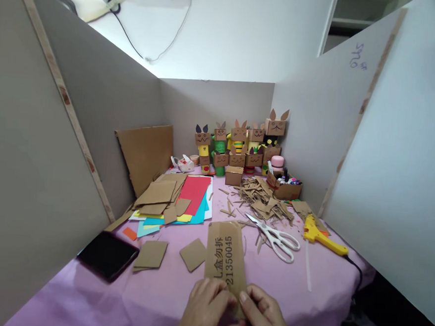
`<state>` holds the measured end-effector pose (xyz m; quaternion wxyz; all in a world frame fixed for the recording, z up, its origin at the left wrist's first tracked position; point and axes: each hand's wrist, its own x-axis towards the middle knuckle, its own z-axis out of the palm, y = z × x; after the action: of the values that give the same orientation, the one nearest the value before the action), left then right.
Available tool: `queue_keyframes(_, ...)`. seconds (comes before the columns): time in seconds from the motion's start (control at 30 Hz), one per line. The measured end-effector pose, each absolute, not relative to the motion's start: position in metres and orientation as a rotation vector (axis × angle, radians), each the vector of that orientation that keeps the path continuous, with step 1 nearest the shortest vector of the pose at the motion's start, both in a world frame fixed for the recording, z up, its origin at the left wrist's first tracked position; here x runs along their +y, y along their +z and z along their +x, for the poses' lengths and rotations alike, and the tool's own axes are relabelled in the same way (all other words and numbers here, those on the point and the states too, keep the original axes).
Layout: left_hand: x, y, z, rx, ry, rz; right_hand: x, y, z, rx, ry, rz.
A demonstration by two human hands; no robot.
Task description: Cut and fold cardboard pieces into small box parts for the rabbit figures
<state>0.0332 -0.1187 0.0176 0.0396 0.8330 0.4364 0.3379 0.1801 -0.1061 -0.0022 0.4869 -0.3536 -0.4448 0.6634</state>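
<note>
A long strip of brown cardboard (228,253) with printed black characters and digits lies before me, its near end under my hands. My left hand (211,304) is curled over the near left part of the strip, fingers bent onto it. At the near right corner, my right hand (261,310) pinches the cardboard between thumb and fingers. Just left of the strip is a cut cardboard square (192,254), and farther left a small stack of squares (150,255). White-handled scissors (275,238) rest partly open to the right of the strip.
A yellow glue gun (320,235) with a glue stick (308,266) lies at right. Cardboard scraps (261,198) are heaped behind the scissors. Coloured paper (193,196) and cardboard sheets (159,192) are at left, near a black tablet (109,254). Cardboard animal figures (237,159) stand at the back.
</note>
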Motion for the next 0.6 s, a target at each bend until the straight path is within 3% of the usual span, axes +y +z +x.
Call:
queue_keyframes(0.33,-0.116,0.034,0.027,1.232,0.854,2.618,-0.104,-0.006,0.182,-1.163,1.606,-0.927)
queue_keyframes(0.6,-0.112,0.011,0.030,1.198,1.029,2.566,-0.103,-0.009,0.180,-1.147,1.610,-0.944)
